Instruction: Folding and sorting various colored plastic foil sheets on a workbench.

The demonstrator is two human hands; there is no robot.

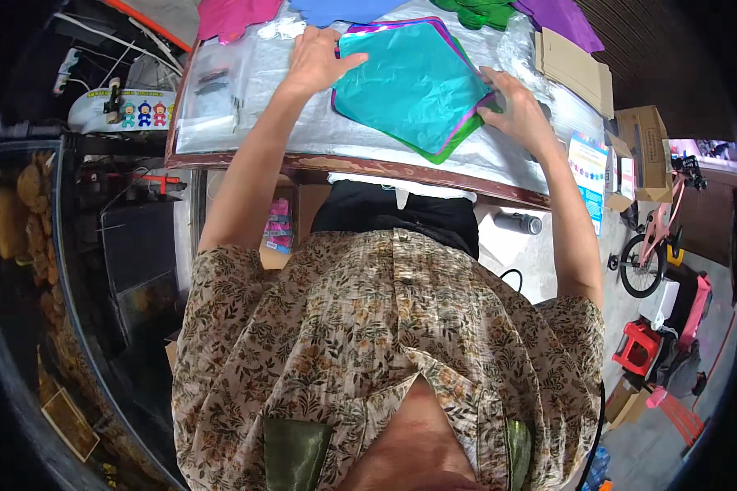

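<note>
Left hand (pixel 315 64), fingers spread, at teal-topped sheet stack (pixel 409 86); right hand (pixel 517 110), fingers curved around its corner — grasp indeterminable

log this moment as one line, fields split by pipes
foil sheets: stacked, teal on top | left hand: open at left edge | right hand: open at right corner | silver-covered table: beneath stack

Your desk (pixel 303 161) has a worn brown edge and a silvery cover (pixel 303 131). On it, in front of you, lies a stack of foil sheets (pixel 413 86), teal on top, with purple and green edges showing. Along the far side you have pink (pixel 233 16), blue (pixel 344 10), green (pixel 477 12) and purple foil (pixel 561 20); cardboard (pixel 577 69) lies right, a clear bag (pixel 209 106) left.
</note>
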